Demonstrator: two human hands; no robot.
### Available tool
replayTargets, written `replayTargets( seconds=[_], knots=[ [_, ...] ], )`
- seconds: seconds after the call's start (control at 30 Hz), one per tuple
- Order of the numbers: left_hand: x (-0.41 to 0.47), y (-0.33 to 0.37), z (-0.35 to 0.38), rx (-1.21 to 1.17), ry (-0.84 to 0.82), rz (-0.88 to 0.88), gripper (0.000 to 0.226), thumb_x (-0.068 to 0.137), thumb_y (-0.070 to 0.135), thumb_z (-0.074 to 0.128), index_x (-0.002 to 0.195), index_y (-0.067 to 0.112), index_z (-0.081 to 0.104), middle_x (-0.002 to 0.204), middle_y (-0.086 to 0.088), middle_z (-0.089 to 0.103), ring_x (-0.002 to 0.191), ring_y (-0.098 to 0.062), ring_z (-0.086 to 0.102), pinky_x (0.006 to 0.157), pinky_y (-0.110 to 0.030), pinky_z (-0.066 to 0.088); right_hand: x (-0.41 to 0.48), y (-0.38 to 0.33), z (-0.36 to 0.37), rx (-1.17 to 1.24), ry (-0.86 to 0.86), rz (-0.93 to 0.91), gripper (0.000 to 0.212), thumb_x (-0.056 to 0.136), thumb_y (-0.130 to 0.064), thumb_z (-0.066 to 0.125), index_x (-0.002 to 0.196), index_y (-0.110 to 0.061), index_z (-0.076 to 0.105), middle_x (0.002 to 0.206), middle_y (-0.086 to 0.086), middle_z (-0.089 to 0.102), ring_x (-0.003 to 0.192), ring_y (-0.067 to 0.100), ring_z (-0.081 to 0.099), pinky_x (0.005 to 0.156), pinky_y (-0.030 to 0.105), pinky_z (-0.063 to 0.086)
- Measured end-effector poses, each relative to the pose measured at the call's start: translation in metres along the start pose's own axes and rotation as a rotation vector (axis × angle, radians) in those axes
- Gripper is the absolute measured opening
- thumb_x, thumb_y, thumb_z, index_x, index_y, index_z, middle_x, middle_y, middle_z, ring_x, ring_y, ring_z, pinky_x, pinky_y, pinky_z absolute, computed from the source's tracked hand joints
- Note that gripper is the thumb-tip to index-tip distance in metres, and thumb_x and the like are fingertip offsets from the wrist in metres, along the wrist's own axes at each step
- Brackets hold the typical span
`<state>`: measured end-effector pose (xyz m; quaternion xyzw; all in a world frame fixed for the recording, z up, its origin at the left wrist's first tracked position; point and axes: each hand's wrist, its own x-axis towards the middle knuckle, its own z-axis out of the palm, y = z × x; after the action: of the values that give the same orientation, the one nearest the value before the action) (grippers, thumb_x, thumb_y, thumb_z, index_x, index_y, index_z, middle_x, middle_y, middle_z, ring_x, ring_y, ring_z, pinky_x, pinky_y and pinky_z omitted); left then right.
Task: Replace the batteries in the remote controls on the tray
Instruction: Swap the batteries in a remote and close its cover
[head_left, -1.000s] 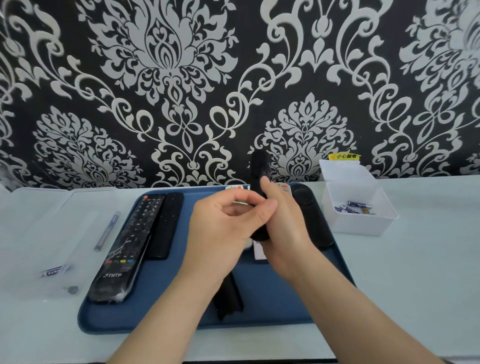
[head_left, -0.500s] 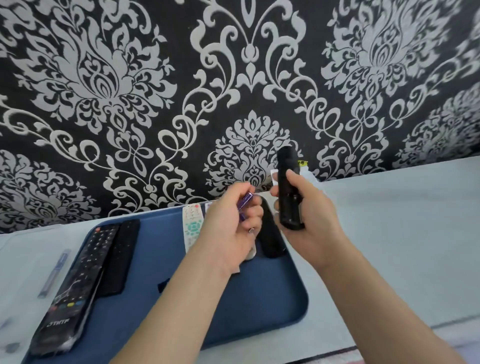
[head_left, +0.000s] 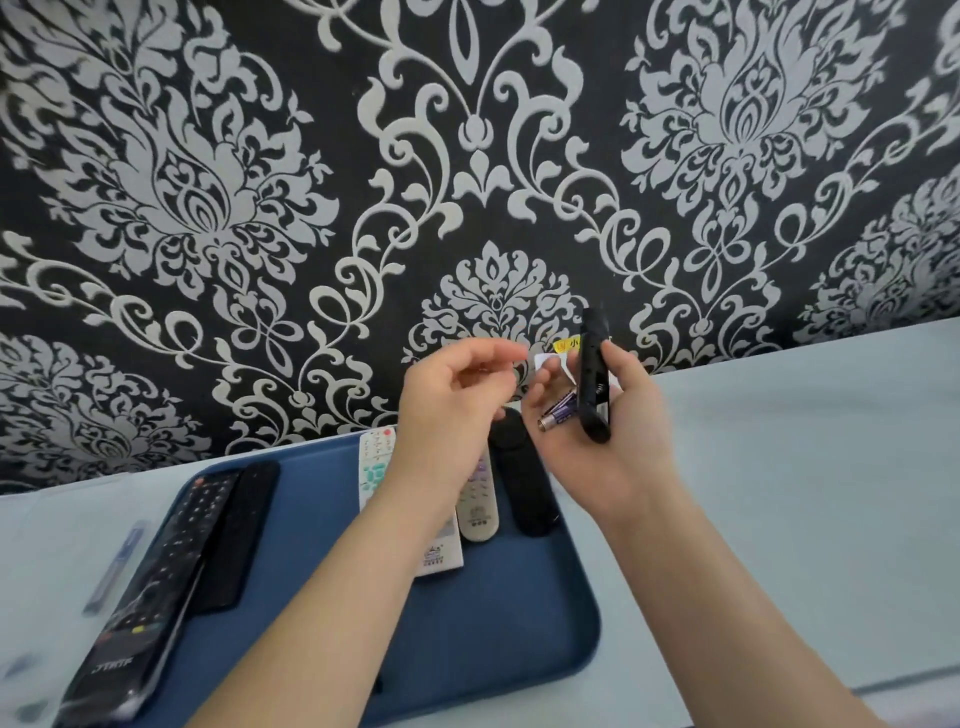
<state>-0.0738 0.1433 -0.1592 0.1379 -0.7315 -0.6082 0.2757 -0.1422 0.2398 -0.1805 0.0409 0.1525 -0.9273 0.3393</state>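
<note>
My right hand (head_left: 618, 457) grips a small black remote (head_left: 592, 379) upright, its open battery bay facing left. A purple battery (head_left: 558, 411) lies across that hand's fingers beside the remote. My left hand (head_left: 457, 400) hovers just left of it with loosely curled fingers and nothing in them. Below both hands, the blue tray (head_left: 493, 623) carries a long black remote (head_left: 150, 587), a slim black remote (head_left: 239, 535), a white remote (head_left: 375, 475), a beige remote (head_left: 478, 501) and a black remote (head_left: 522, 483).
A white box with a yellow label (head_left: 569, 344) stands behind my hands against the patterned wall, mostly hidden. A blurred bluish stick-shaped thing (head_left: 119, 566) lies on the pale table (head_left: 805, 493) left of the tray.
The purple battery has passed from my left hand into my right hand beside the remote. My left hand has let go and lifted. The view has swung right.
</note>
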Motion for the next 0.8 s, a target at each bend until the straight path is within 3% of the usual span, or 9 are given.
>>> replayTargets(
  seconds=[0.07, 0.13, 0.2, 0.3, 0.47, 0.57, 0.67, 0.8],
  knots=[
    [-0.014, 0.002, -0.019, 0.212, -0.073, 0.087, 0.018, 0.085, 0.009, 0.066, 0.095, 0.021, 0.075, 0.095, 0.007, 0.071, 0.085, -0.010, 0.063, 0.075, -0.020, 0.052, -0.002, 0.015, 0.006, 0.021, -0.029, 0.044, 0.034, 0.096, -0.028, 0.051, 0.070, -0.007, 0.060, 0.089, 0.014, 0.065, 0.091, 0.028, 0.062, 0.101, 0.038, 0.044],
    [-0.023, -0.002, -0.031, 0.391, -0.111, 0.128, 0.022, 0.084, 0.018, 0.070, 0.105, 0.025, 0.073, 0.098, 0.010, 0.067, 0.086, -0.004, 0.059, 0.079, -0.017, 0.048, -0.003, 0.031, 0.010, -0.017, -0.037, 0.101, 0.033, 0.097, -0.030, 0.050, 0.073, -0.009, 0.060, 0.106, 0.015, 0.071, 0.103, 0.029, 0.066, 0.098, 0.047, 0.047],
    [-0.029, -0.011, -0.044, 0.515, -0.071, 0.169, 0.027, 0.083, 0.023, 0.072, 0.109, 0.030, 0.072, 0.095, 0.009, 0.066, 0.085, -0.005, 0.057, 0.077, -0.020, 0.047, -0.001, 0.051, 0.014, -0.044, -0.064, 0.171, 0.030, 0.097, -0.032, 0.050, 0.077, -0.011, 0.059, 0.118, 0.017, 0.069, 0.111, 0.029, 0.066, 0.095, 0.048, 0.048],
    [-0.034, -0.015, -0.055, 0.615, 0.000, 0.148, 0.020, 0.081, 0.036, 0.068, 0.100, 0.039, 0.072, 0.085, 0.008, 0.069, 0.079, -0.007, 0.060, 0.072, -0.031, 0.050, -0.002, 0.068, 0.014, -0.087, -0.081, 0.212, 0.030, 0.097, -0.034, 0.050, 0.077, -0.012, 0.057, 0.119, 0.021, 0.069, 0.117, 0.030, 0.063, 0.098, 0.046, 0.046],
    [-0.040, -0.022, -0.073, 0.902, 0.051, 0.112, 0.016, 0.087, 0.035, 0.058, 0.093, 0.029, 0.071, 0.075, 0.005, 0.066, 0.072, -0.015, 0.061, 0.067, -0.036, 0.050, -0.003, 0.093, 0.015, -0.182, -0.056, 0.271, 0.029, 0.097, -0.036, 0.051, 0.084, -0.011, 0.057, 0.118, 0.019, 0.069, 0.116, 0.029, 0.064, 0.098, 0.043, 0.048],
    [-0.041, -0.028, -0.085, 0.545, 0.117, -0.027, 0.006, 0.085, 0.028, 0.066, 0.087, 0.029, 0.072, 0.071, 0.008, 0.071, 0.068, -0.007, 0.066, 0.067, -0.026, 0.054, 0.003, 0.099, 0.013, -0.229, -0.043, 0.278, 0.031, 0.097, -0.038, 0.051, 0.083, -0.011, 0.058, 0.106, 0.014, 0.071, 0.103, 0.028, 0.067, 0.079, 0.042, 0.054],
    [-0.039, -0.026, -0.093, -0.048, 0.085, -0.242, 0.019, 0.089, 0.009, 0.065, 0.101, 0.023, 0.069, 0.078, -0.003, 0.075, 0.070, -0.016, 0.070, 0.067, -0.025, 0.057, 0.009, 0.100, 0.009, -0.326, 0.006, 0.236, 0.034, 0.098, -0.039, 0.048, 0.081, -0.012, 0.058, 0.079, 0.007, 0.062, 0.070, 0.021, 0.058, 0.058, 0.032, 0.044],
    [-0.039, -0.023, -0.100, -0.353, 0.010, -0.277, 0.029, 0.089, 0.001, 0.061, 0.107, 0.022, 0.071, 0.084, -0.009, 0.072, 0.072, -0.015, 0.065, 0.067, -0.021, 0.055, 0.013, 0.100, 0.004, -0.554, 0.073, 0.145, 0.035, 0.097, -0.043, 0.049, 0.089, -0.013, 0.065, 0.072, 0.004, 0.064, 0.059, 0.015, 0.059, 0.058, 0.028, 0.042]
  ],
)
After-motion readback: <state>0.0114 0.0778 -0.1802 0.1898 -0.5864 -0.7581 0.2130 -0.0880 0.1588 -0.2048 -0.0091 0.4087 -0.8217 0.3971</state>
